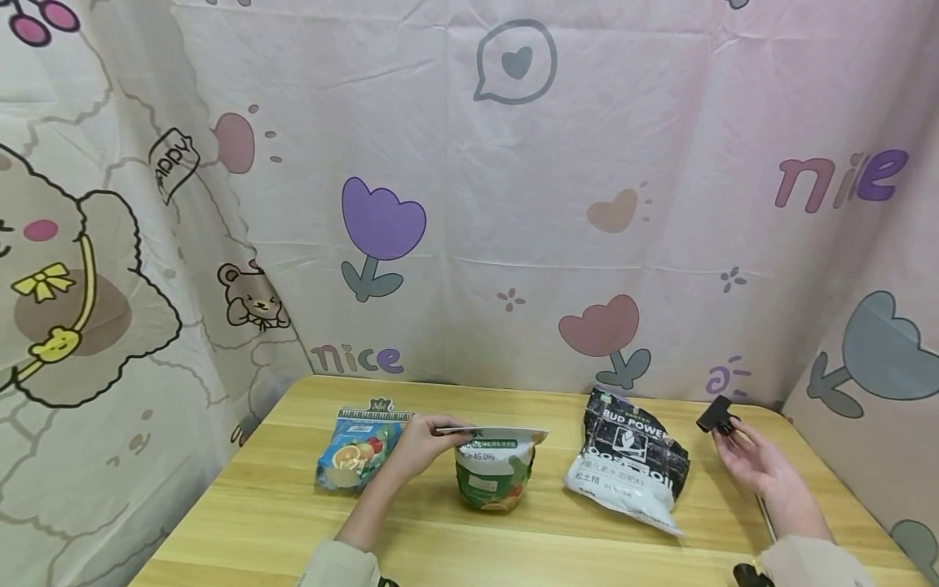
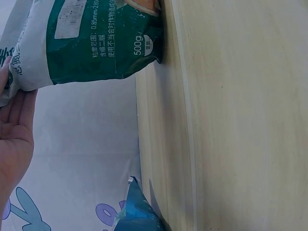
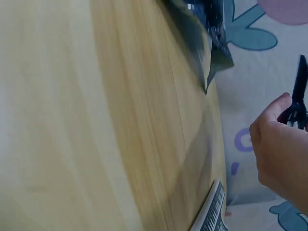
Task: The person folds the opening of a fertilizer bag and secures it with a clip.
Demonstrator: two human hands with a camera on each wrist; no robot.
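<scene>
- Left of the black-and-white bag (image 1: 627,461), I see the green pouch (image 1: 490,481) upright, top edge running sideways.
- At that edge's left end, my left grip (image 1: 427,447) pinches it.
- Right of the bag, my right grip (image 1: 761,466) pinches the black clip (image 1: 714,415).

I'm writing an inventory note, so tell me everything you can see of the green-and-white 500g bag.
The green-and-white 500g bag looks like flexible plastic film, printed with Chinese text, "46.0%", fruit and a pale rectangular label. It's plump and mostly green below, flatter and mostly white toward its wide top edge. It's upright, between the blue fruit-print bag and the Bud Power bag. The left grip pinches its top edge at the left end. Whether its top is sealed, I can't tell.
</scene>
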